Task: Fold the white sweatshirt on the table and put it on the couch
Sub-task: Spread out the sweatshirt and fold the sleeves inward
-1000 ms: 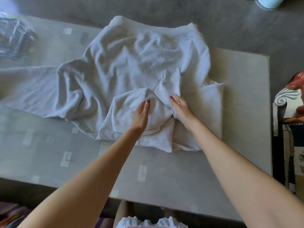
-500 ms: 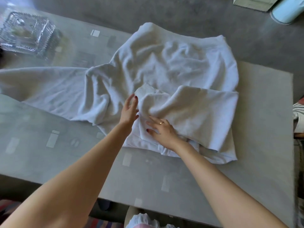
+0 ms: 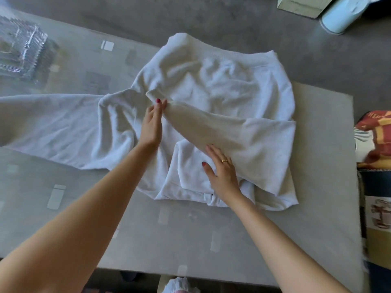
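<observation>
On the table (image 3: pixel 317 166), the white sweatshirt (image 3: pixel 222 85) has one sleeve folded in, both hands pressing flat, ungripping—left hand (image 3: pixel 151 123), right hand (image 3: pixel 222 172)—other sleeve, couch remain.

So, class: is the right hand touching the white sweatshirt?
Touching. The head view shows the right hand pressed flat on the white sweatshirt.

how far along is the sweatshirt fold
Early. Done: one sleeve is folded across the body of the white sweatshirt. In hand: the left hand and right hand lie flat on the cloth, smoothing that fold. Left: the other sleeve lies stretched out on the table, the body is unfolded, and no couch placement has happened.
</observation>
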